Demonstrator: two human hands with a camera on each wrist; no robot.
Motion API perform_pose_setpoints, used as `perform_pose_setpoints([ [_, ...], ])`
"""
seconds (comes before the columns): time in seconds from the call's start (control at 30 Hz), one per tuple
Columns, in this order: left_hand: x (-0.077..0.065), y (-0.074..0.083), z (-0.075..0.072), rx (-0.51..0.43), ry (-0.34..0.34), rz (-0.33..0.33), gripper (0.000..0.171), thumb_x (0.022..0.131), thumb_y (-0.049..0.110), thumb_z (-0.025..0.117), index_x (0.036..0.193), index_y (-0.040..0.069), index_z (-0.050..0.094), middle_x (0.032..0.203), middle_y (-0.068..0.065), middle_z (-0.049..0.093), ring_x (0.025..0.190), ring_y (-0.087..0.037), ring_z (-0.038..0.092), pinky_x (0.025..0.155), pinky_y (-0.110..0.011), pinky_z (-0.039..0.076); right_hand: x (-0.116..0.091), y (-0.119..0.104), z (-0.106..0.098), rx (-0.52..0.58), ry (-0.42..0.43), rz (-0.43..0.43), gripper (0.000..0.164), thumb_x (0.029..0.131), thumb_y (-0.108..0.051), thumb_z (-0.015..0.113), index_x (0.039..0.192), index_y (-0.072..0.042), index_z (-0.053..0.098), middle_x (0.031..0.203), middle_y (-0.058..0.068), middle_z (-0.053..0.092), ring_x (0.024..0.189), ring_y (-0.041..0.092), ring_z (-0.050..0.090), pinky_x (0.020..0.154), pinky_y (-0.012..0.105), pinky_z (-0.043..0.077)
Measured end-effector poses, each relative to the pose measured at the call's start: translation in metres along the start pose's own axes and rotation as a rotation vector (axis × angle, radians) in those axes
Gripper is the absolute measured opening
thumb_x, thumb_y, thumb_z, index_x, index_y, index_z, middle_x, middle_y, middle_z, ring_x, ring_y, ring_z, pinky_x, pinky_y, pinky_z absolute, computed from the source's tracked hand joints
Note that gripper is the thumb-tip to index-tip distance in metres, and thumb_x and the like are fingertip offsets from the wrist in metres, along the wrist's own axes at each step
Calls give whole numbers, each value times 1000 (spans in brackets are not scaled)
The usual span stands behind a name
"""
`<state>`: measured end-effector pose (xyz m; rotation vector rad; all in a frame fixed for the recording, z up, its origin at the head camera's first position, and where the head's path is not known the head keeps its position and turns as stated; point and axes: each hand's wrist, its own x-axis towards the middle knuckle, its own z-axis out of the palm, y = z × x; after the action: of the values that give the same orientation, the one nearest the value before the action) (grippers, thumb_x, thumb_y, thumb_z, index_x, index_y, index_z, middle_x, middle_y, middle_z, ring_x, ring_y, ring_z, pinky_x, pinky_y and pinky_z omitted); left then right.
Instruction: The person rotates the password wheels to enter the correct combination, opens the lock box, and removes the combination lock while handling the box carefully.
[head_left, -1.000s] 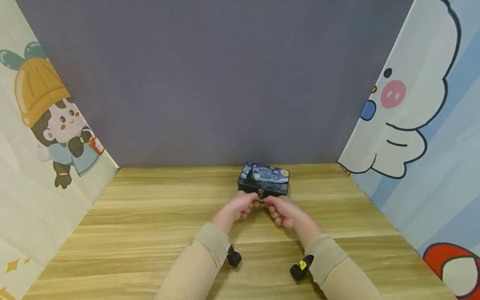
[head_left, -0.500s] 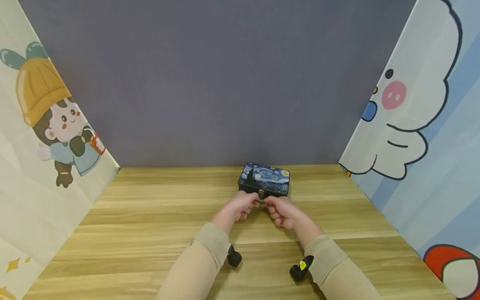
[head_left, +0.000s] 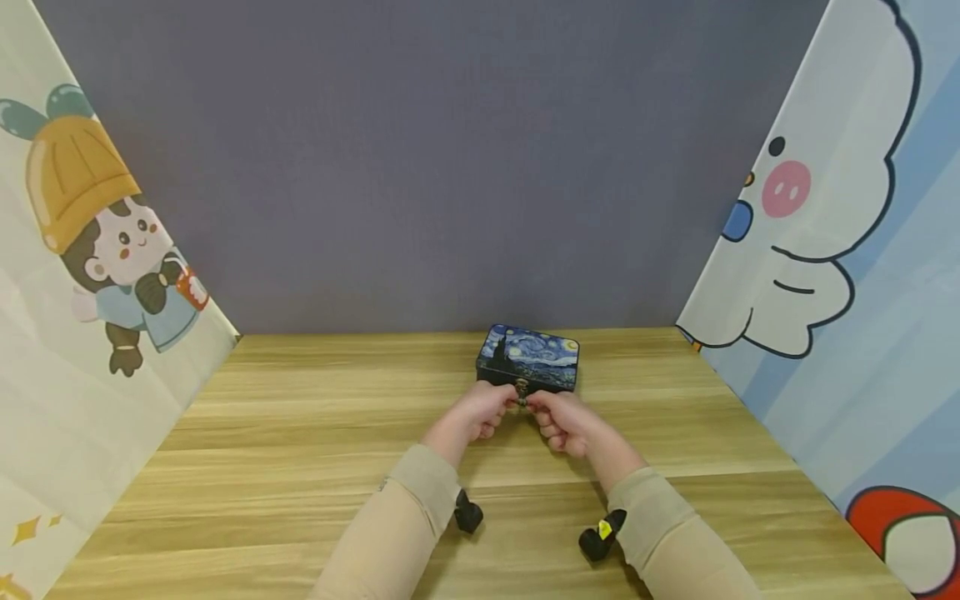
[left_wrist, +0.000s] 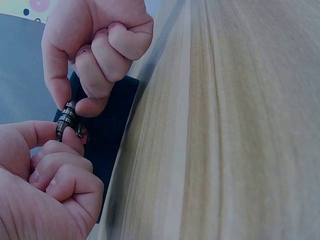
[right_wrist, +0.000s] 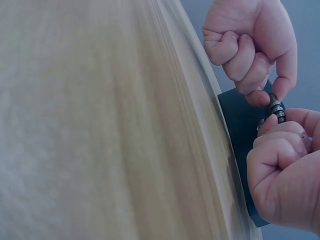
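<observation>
At the back of the table stands a dark box with a swirling blue and yellow night-sky picture on its lid, which is down. A brass-coloured clasp shows on its front. Just below hangs a small combination padlock with ringed number dials, clearest in the left wrist view. My left hand pinches one end of the padlock between thumb and index finger. At the dial end, my right hand pinches it likewise. The other fingers of both hands are curled in. Fingertips partly hide the padlock in the right wrist view.
The wood-grain table reaches back to a grey panel right behind the box. Cartoon-printed sheets border the left and right sides. Black wrist devices sit at both sleeve cuffs.
</observation>
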<state>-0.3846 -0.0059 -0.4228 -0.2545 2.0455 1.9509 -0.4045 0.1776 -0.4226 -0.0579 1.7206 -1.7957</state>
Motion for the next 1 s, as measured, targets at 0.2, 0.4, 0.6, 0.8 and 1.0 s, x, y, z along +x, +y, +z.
perform_pose_setpoints([
  [0.2, 2, 0, 0, 0, -5, -6, 18, 89, 20, 58, 84, 3, 58, 54, 7, 29, 45, -8, 20, 42, -24, 19, 0, -1, 0, -1, 1, 10, 21, 98, -23, 56, 88, -6, 54, 57, -7, 31, 43, 5, 22, 39, 21, 20],
  [0.4, 1, 0, 0, 8, 2, 3, 18, 90, 21, 58, 86, 3, 59, 54, 7, 29, 45, -8, 21, 42, -24, 19, 0, -1, 0, -1, 2, 10, 20, 97, -24, 57, 89, -5, 54, 57, -8, 32, 43, 5, 23, 39, 21, 20],
  [0.6, 0, 0, 0, 8, 2, 8, 18, 90, 21, 58, 86, 4, 60, 54, 8, 30, 45, -7, 21, 42, -24, 19, 0, 0, 0, 1, -3, 12, 21, 97, -24, 57, 91, -4, 55, 57, -8, 31, 42, 5, 23, 39, 21, 20],
  [0.8, 3, -2, -1, 2, -1, 8, 18, 89, 21, 58, 86, 3, 60, 54, 7, 29, 45, -8, 20, 42, -24, 19, 1, 0, -1, 0, -6, 7, 21, 97, -25, 57, 91, -4, 56, 57, -8, 31, 43, 5, 22, 39, 21, 19],
  [1.0, 3, -1, -1, 5, -1, 6, 19, 89, 21, 58, 86, 3, 61, 54, 7, 30, 45, -8, 21, 41, -24, 20, 2, 1, -3, -10, -4, 4, 24, 97, -27, 58, 93, -3, 57, 57, -8, 31, 43, 5, 22, 39, 21, 19],
])
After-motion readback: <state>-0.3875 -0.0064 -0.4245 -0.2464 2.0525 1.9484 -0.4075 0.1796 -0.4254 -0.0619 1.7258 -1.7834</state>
